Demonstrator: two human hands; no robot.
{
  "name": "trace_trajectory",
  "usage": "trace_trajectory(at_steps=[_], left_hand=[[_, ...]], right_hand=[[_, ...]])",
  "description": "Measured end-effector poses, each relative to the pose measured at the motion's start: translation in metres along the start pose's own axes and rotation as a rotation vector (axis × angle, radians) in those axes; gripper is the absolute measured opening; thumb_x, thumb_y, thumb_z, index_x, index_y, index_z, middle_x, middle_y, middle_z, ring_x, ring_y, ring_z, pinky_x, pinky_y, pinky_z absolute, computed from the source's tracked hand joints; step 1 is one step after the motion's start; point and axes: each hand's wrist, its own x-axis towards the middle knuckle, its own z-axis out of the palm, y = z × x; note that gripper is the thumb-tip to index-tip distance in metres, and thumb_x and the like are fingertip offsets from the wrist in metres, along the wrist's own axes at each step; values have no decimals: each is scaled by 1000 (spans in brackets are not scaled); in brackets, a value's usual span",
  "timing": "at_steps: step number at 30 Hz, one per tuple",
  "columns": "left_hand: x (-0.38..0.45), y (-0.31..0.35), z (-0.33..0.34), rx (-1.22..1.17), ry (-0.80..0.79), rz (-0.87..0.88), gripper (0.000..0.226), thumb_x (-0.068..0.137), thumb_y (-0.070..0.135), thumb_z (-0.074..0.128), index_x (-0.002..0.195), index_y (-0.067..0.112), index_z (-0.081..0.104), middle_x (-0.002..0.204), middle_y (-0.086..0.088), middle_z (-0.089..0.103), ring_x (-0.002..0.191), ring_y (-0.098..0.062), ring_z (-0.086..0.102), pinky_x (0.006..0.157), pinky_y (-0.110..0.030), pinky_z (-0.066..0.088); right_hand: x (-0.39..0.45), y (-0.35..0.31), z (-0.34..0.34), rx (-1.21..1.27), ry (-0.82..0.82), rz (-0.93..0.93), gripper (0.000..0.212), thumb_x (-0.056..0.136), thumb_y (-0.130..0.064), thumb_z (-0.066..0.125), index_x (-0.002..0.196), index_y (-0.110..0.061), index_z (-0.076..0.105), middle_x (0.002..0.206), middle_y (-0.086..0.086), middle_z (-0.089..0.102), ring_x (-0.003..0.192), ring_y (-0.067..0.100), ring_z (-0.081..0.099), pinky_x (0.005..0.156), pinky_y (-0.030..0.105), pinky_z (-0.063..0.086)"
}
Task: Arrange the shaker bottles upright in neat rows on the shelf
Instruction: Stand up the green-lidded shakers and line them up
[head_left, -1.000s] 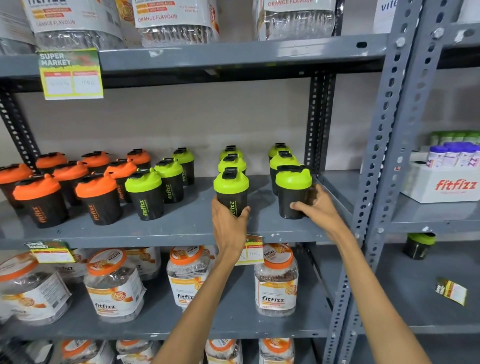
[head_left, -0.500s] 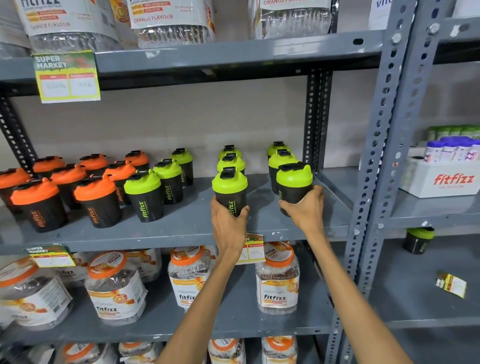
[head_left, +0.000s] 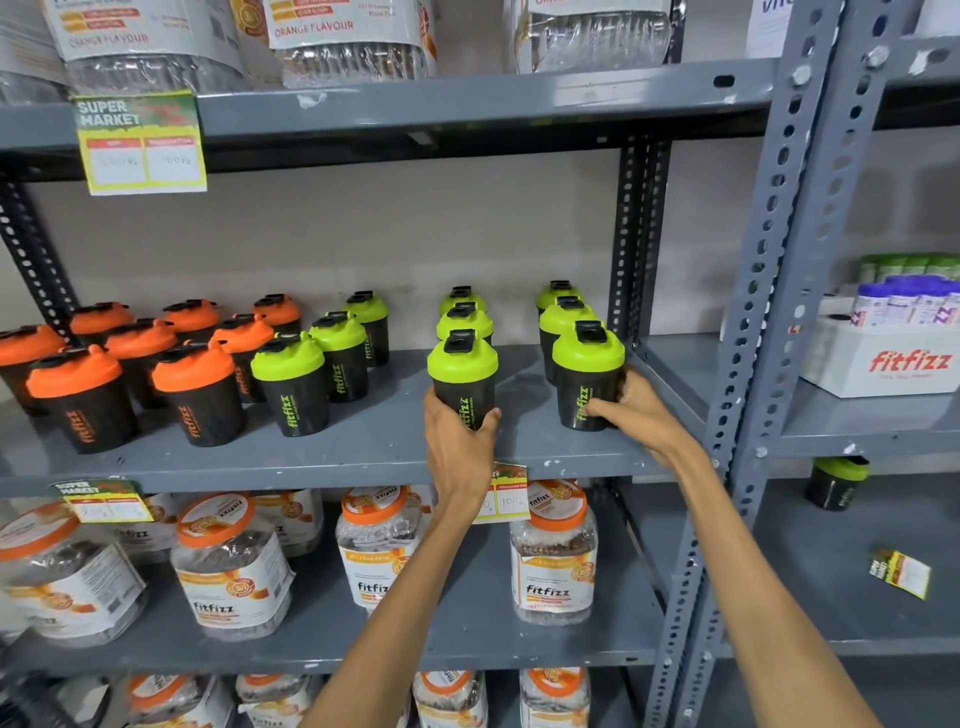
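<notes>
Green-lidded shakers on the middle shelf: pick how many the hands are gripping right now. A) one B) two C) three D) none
B: the left hand wraps the front shaker of the middle row, and the right hand grips the front shaker of the right row.

Two bare forearms, no sleeves in view, left hand (head_left: 460, 447) and right hand (head_left: 641, 415) bare, slender wrists
</notes>
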Motion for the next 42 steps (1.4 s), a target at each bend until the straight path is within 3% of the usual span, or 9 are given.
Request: trace_trajectory(at_steps=[2, 5, 7, 10, 12, 17, 22, 42], left_hand=[[-1, 0, 1, -4, 2, 0, 76, 80, 26, 83, 140, 8, 40, 128, -10, 59, 115, -28, 59, 82, -31, 48], [-3, -1, 4, 8, 22, 0, 88, 76, 26, 86, 145, 8, 35, 137, -12, 55, 123, -30, 56, 93, -38, 52], [-4, -2, 7, 26, 42, -9, 93, 74, 26, 87, 148, 9, 32, 142, -13, 52, 129, -33, 53, 99, -49, 52], [-4, -1, 11, 38, 54, -33, 91, 76, 24, 84, 148, 10, 30, 143, -14, 50, 131, -35, 51, 100, -54, 50], [-4, -1, 11, 47, 50, -30, 88, 79, 21, 82, 149, 9, 30, 144, -13, 51, 131, -35, 51, 101, -54, 49], [-4, -2, 9, 44, 55, 2, 82, 80, 18, 81, 147, 11, 34, 139, -12, 54, 127, -33, 54, 100, -51, 51], [-6, -6, 9, 4, 56, 26, 79, 79, 20, 81, 144, 11, 37, 134, -12, 57, 124, -33, 56, 97, -52, 51], [-16, -4, 8, 35, 45, 31, 81, 83, 21, 79, 148, 8, 33, 141, -13, 52, 132, -31, 50, 108, -48, 46]], right_hand=[[0, 7, 1, 0, 49, 24, 68, 70, -2, 79, 128, -7, 44, 127, 16, 64, 114, 24, 63, 100, 42, 51], [-16, 4, 16, -82, 373, 16, 108, 61, -35, 88, 145, -4, 28, 143, 16, 50, 133, 29, 49, 112, 45, 40], [-30, -3, 35, -129, 549, 17, 118, 66, -35, 89, 151, 2, 16, 153, 23, 34, 143, 34, 34, 116, 43, 31], [-31, -8, 64, -216, 571, 17, 127, 66, -39, 88, 152, 6, 7, 152, 29, 28, 143, 41, 27, 115, 47, 30], [-25, -9, 73, -269, 563, 29, 124, 67, -37, 88, 150, 8, 9, 146, 31, 35, 137, 44, 34, 109, 46, 36], [-16, -6, 71, -302, 513, -8, 80, 78, -12, 80, 137, 10, 30, 136, 29, 45, 129, 44, 47, 103, 43, 43], [-19, -3, 59, -296, 424, -60, 66, 77, -8, 79, 126, 8, 38, 129, 26, 51, 122, 39, 51, 94, 36, 45], [-39, -6, 60, -236, 388, -60, 61, 85, -13, 74, 130, 3, 37, 135, 21, 50, 128, 35, 49, 102, 41, 43]])
